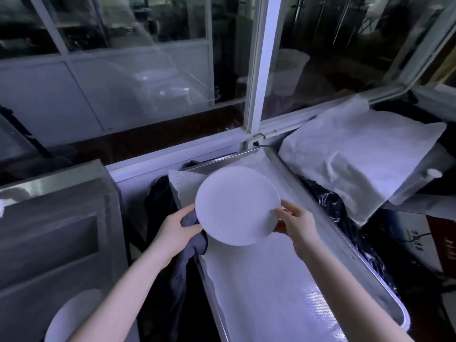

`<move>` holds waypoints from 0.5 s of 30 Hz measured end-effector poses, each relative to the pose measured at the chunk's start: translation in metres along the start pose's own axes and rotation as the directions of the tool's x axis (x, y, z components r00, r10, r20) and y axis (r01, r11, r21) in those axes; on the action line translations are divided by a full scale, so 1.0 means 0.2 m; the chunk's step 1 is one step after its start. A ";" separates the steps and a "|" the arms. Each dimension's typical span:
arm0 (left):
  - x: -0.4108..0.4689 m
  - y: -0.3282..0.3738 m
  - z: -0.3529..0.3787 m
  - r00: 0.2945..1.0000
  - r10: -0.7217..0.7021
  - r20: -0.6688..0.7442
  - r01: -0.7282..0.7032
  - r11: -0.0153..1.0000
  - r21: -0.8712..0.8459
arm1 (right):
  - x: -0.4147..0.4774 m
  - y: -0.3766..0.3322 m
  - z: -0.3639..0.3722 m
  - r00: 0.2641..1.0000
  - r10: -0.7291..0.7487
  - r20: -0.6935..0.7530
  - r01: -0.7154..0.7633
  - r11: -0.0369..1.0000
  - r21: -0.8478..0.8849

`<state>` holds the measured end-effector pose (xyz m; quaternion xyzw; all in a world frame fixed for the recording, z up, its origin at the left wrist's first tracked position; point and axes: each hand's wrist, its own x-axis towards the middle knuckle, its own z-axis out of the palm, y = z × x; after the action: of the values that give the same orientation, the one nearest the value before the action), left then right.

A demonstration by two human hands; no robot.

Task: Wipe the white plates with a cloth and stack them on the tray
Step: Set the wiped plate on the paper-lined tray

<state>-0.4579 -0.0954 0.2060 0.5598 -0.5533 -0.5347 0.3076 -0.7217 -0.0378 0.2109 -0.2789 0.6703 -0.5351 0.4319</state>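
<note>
A round white plate (237,206) is held above the far half of a long metal tray (318,206) lined with a white sheet. My right hand (294,224) pinches the plate's right rim, thumb on top. My left hand (176,233) grips a dark grey cloth (193,245) against the plate's left edge; the cloth hangs down past the tray's left side. Another white plate (71,317) lies at the lower left, partly hidden by my left forearm.
A steel cabinet (56,228) stands to the left. White cloth covers a bundle (357,159) at the right, with black plastic (333,201) beside the tray. A glass window with a white frame (256,95) runs behind.
</note>
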 end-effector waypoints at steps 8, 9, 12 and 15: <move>0.24 -0.03 0.13 0.997 -0.073 -0.032 0.074 0.995 0.064 | 0.32 0.02 0.03 1.000 0.003 0.013 -0.001 0.977 -0.213; 0.27 -0.04 0.14 0.997 -0.074 -0.037 0.076 0.994 0.072 | 0.35 0.03 0.03 1.000 0.004 0.015 -0.001 0.973 -0.231; 0.33 -0.04 0.17 0.997 -0.077 -0.026 0.080 0.992 0.102 | 0.43 0.06 0.03 1.000 -0.010 0.007 0.012 0.952 -0.307; 0.36 -0.04 0.18 0.997 -0.076 -0.032 0.080 0.985 0.154 | 0.48 0.09 0.02 0.999 -0.031 0.014 0.034 0.924 -0.381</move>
<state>-0.5033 -0.1537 0.1711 0.6102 -0.5667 -0.4945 0.2491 -0.7615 -0.1157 0.1668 -0.3707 0.7551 -0.4006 0.3632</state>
